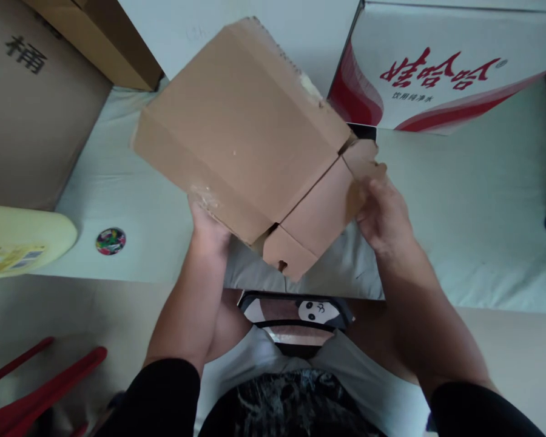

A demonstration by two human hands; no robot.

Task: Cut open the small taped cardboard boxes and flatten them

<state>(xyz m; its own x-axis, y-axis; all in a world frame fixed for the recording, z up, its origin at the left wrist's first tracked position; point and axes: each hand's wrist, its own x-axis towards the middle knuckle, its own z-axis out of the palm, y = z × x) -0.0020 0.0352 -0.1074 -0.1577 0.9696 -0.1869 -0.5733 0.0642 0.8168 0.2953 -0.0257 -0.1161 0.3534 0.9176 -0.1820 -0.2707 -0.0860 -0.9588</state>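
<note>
A brown cardboard box [246, 127], partly unfolded, is held up tilted above the pale green cloth. My left hand [209, 227] grips its lower left edge from beneath, and most of those fingers are hidden behind the cardboard. At the right, my right hand [382, 212] is closed on the end of a flap [325, 203] that has small slotted tabs at its corners. Worn patches with torn paper show along the box's upper right and lower left edges.
A white and red water carton [437, 73] stands behind at the right. Further left are a large cardboard box [31, 121], a pale yellow bottle [22, 240] and a round colourful disc [110, 241] on the cloth [459, 230]. A red plastic stool or chair part [50, 385] is at lower left.
</note>
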